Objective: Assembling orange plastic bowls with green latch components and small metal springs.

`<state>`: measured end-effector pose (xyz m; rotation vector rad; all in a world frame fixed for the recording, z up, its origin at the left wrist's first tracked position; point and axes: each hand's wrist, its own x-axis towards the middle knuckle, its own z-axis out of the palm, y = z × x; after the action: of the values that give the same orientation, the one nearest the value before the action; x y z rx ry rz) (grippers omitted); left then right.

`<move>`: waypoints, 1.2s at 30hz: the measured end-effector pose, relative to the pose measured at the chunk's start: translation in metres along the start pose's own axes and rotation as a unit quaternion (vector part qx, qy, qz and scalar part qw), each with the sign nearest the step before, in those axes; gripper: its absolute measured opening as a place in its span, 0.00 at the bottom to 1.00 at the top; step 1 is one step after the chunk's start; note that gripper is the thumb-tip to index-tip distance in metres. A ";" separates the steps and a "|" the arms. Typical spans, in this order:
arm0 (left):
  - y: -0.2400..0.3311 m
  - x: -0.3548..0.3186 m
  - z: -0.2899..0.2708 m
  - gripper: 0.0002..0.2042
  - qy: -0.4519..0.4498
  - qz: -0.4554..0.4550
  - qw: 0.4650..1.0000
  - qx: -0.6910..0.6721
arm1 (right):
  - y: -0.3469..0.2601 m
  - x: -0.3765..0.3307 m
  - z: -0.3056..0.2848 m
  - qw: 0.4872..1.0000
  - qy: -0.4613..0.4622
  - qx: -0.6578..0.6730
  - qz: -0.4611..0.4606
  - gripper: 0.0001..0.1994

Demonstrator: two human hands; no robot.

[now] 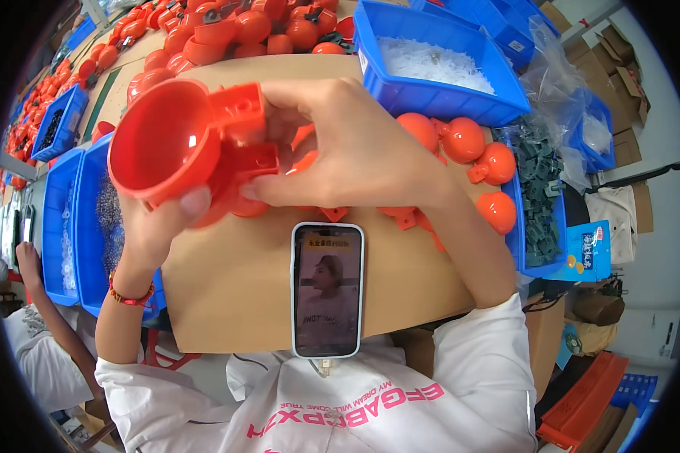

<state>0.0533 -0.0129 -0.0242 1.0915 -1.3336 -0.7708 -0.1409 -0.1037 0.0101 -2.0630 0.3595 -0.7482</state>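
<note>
Blue bins ring the cardboard work surface (234, 302): one holding white bits (438, 64) at the top, another with dark green parts (540, 200) at the right beside a small blue printed packet (591, 253). The glossy red plastic cup (166, 140), with a blocky side fitting, is raised above the board, left hand (159, 226) closed under it, right hand (355, 147) clasping the fitting.

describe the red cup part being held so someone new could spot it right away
Start at the brown board with the phone on it. Above the phone's left, both hands hold the red cup. Unlike the closed orange balls nearby, it is open, facing the camera.
</note>
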 end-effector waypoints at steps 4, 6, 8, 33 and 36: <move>0.007 0.002 0.014 0.24 0.059 0.003 0.998 0.009 | -0.009 -0.005 0.014 0.994 0.048 -0.090 0.037 0.16; 0.011 -0.001 0.012 0.24 0.050 0.012 0.999 0.000 | -0.009 -0.005 0.010 0.998 0.007 -0.053 0.028 0.23; 0.014 0.001 0.013 0.24 0.030 0.013 0.999 -0.005 | -0.013 -0.003 -0.009 0.999 -0.019 -0.012 0.044 0.25; 0.008 0.010 0.023 0.27 -0.153 0.114 0.978 0.088 | 0.095 -0.026 -0.175 0.881 0.002 -0.397 0.257 0.16; 0.007 0.008 0.024 0.27 -0.157 0.113 0.976 0.101 | 0.095 -0.026 -0.173 0.885 0.028 -0.388 0.255 0.10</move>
<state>0.0301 -0.0222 -0.0166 0.9780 -1.8026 -0.6671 -0.2675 -0.2560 -0.0043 -2.4902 1.3554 -0.3494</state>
